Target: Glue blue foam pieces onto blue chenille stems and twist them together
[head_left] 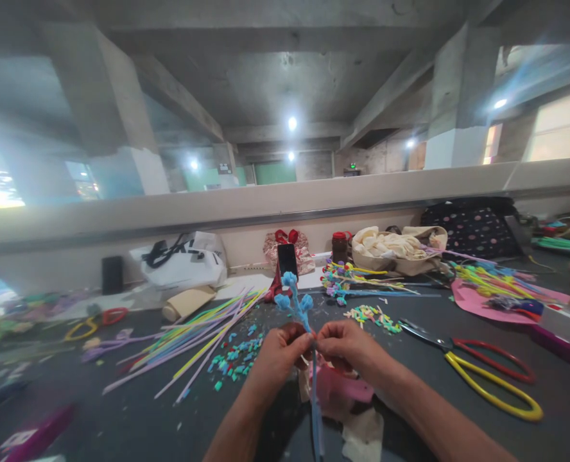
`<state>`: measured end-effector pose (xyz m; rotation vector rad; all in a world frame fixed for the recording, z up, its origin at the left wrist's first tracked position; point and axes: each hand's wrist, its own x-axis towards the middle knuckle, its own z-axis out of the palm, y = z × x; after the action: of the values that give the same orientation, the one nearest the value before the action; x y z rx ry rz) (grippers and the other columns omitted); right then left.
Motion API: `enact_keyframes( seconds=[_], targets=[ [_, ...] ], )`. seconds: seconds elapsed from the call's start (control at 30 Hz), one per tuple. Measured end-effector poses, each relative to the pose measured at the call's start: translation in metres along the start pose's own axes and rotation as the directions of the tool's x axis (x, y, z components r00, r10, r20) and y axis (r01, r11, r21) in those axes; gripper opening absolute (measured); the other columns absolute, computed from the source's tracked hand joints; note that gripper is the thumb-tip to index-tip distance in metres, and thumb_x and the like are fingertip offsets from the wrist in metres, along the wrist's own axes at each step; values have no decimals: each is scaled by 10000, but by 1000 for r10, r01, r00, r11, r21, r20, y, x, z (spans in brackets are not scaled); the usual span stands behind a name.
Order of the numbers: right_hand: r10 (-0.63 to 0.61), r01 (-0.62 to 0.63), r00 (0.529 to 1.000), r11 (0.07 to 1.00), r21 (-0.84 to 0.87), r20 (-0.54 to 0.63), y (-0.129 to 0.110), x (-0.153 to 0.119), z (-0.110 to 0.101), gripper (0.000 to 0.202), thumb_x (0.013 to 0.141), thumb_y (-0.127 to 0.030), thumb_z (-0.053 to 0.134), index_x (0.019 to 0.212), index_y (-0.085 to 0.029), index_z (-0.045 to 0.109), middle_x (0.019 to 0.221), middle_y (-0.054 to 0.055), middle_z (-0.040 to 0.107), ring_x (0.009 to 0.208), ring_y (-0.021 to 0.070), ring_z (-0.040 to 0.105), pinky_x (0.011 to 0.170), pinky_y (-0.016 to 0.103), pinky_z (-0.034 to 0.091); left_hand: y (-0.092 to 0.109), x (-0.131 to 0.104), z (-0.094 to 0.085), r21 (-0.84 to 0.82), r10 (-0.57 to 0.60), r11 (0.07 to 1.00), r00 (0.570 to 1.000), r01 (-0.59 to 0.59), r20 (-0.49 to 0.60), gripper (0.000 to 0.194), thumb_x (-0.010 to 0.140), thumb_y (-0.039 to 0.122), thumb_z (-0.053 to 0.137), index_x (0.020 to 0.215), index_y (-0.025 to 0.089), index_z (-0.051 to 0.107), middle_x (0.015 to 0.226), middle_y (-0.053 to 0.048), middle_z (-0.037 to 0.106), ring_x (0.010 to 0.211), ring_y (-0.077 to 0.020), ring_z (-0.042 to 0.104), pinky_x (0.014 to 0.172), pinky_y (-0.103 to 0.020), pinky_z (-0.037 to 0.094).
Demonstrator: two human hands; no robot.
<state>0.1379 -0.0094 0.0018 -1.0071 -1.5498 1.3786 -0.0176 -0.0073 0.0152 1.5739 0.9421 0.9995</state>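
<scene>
In front of me stands a light-blue flower sprig (300, 307) that looks made of fuzzy pipe cleaners, with fluffy blue heads at its top. Its long blue stem (315, 410) runs down below my hands. My left hand (281, 353) pinches the stem just under the heads, fingers closed. From the other side, my right hand (346, 348) is pinched at the same spot; a small bit of red shows between the fingertips. What exactly the right fingertips grip is partly hidden. Beneath the hands lie a pink piece (340, 390) and a pale scrap (363, 433).
Scissors (447, 348) with red and yellow handles lie at right. Pipe cleaners (203, 343) and cut blue-green bits (237, 356) spread at left; more bits (374, 317) lie right. Behind are finished-looking flowers (336, 282), a phone (287, 258), a jar (339, 247) and a cloth bag (376, 263).
</scene>
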Motion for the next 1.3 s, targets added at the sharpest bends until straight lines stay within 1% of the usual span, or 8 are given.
enact_keyframes(
  seconds=[0.2,0.4,0.7,0.93,1.03,1.13,1.23,1.3],
  targets=[
    [-100,73,988,974,-215,-121,6,5,9,91,638,-207,488,554,-177,470,411,-67,456,337,70,414,345,179,278,-4,0,0,24,8,1000,1000,-8,-11,257,675,370,547,589,130,576,493,14,538,470,-104,487,482,-212,377],
    [-351,199,908,841,-504,-227,5,-1,16,117,646,-144,500,536,-183,491,514,-35,461,503,101,400,491,229,259,-9,3,2,-55,-50,997,996,46,-69,283,637,393,584,558,125,544,462,15,532,436,-89,469,475,-212,379],
    [-668,191,744,188,-963,17,15,-2,18,129,774,-166,426,701,-166,533,647,38,559,524,137,504,464,247,251,-6,2,9,-203,-127,974,982,98,-138,239,630,354,602,584,129,533,475,11,543,437,-88,491,482,-219,418],
    [-672,212,733,87,-973,100,14,-5,15,197,809,-168,393,682,-173,544,631,37,554,504,138,491,455,257,241,-3,1,8,-199,-93,978,984,61,-153,194,550,255,669,668,116,604,550,12,575,511,-107,523,512,-226,438],
    [-653,271,754,200,-942,78,10,-7,17,200,815,-161,385,731,-162,566,674,53,569,564,144,510,502,252,296,-5,3,7,-228,-115,971,971,66,-210,214,534,262,679,677,124,599,555,20,578,490,-103,525,499,-226,438],
    [-592,352,805,531,-771,-40,4,-6,18,189,798,-178,420,737,-175,599,715,43,600,657,146,530,589,248,346,-6,4,4,-241,-104,970,965,45,-240,220,547,267,671,694,124,593,555,21,569,489,-99,523,488,-218,437],
    [-294,240,934,936,-256,-202,-1,-1,14,155,728,-239,531,614,-170,612,584,-1,592,557,121,511,525,231,346,-6,4,3,-245,-108,968,972,55,-210,214,568,270,656,704,119,590,547,20,559,477,-94,510,475,-221,436],
    [-96,109,979,992,64,-178,1,2,9,137,660,-270,603,589,-153,602,496,-24,560,469,100,483,457,215,325,-6,4,3,-244,-103,968,978,57,-180,199,586,264,642,710,118,587,546,18,560,476,-93,505,470,-218,430]
  ],
)
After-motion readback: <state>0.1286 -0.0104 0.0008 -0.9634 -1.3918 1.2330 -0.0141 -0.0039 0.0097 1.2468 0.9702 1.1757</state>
